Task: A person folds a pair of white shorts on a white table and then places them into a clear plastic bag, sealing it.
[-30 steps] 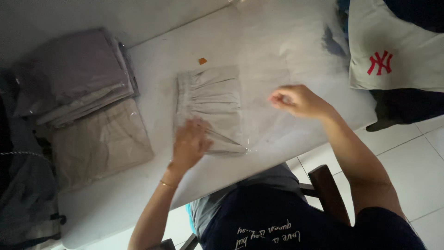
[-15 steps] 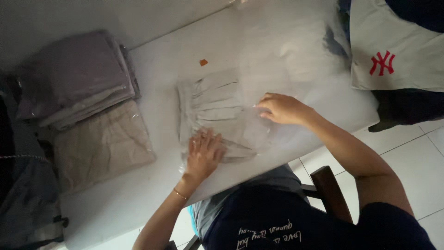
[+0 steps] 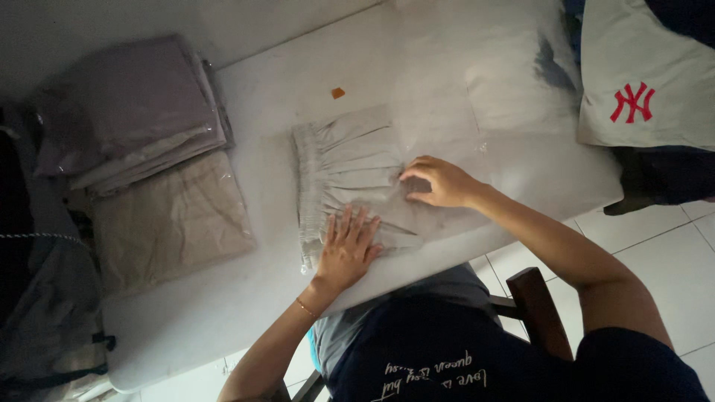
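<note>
pressing flat with fingers spread, the left hand lies on the near edge of the folded beige garment in its clear plastic bag on the white table. the right hand, half curled, now pinches the bag over the garment, having moved left since a second ago. bagged clothes are stacked well apart at left.

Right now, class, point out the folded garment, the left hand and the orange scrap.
Folded garment (image 3: 346, 160): head view, pleated middle of the cloth.
Left hand (image 3: 346, 249): head view, back of the hand.
Orange scrap (image 3: 338, 93): head view, its centre.
</note>
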